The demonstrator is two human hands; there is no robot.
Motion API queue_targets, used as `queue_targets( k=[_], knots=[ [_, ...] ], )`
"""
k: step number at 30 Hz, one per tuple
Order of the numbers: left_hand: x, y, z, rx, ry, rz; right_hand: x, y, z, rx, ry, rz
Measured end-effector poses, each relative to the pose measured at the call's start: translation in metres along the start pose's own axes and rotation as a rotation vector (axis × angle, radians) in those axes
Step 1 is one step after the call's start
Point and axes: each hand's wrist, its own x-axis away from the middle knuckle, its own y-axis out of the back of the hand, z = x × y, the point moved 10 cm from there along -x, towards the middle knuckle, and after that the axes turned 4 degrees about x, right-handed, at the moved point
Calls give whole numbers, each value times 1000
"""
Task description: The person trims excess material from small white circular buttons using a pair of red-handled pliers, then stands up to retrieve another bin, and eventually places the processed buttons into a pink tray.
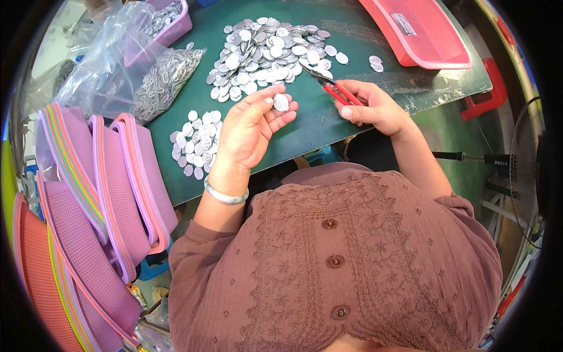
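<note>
Between the thumb and fingers of my left hand (251, 126) is a small oval silver medal (281, 102), held flat side up. My right hand (375, 108) grips a pair of red-handled pliers (340, 92), whose dark jaws point up and left toward a large heap of silver medals (264, 56). The jaws are apart from the medal in my left hand. A smaller heap of medals (198, 141) lies on the table left of my left wrist. A few more medals (376, 63) sit together at the right, near the pink basket.
A green table (305, 126) bears the heaps. At its far right stands a pink basket (419, 35). On the left are a clear bag of metal links (167, 82), a purple basket (176, 26) and stacked plastic baskets (126, 188). A fan (525, 158) stands at right.
</note>
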Motion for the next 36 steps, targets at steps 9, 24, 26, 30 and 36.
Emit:
queue_targets(
  k=[9,24,26,30,36],
  knots=[
    [7,18,-1,-578,-67,-127,1,0,0,-3,-7,0],
    [29,2,-48,-1596,-574,-162,0,0,2,-26,32,14],
    [31,-13,-37,-1568,-619,-21,0,-1,1,-20,23,28],
    [31,-28,-22,-1660,-641,80,-1,0,3,-23,37,31],
    [26,-15,-22,-1758,-428,6,1,0,3,-35,29,46]
  ],
)
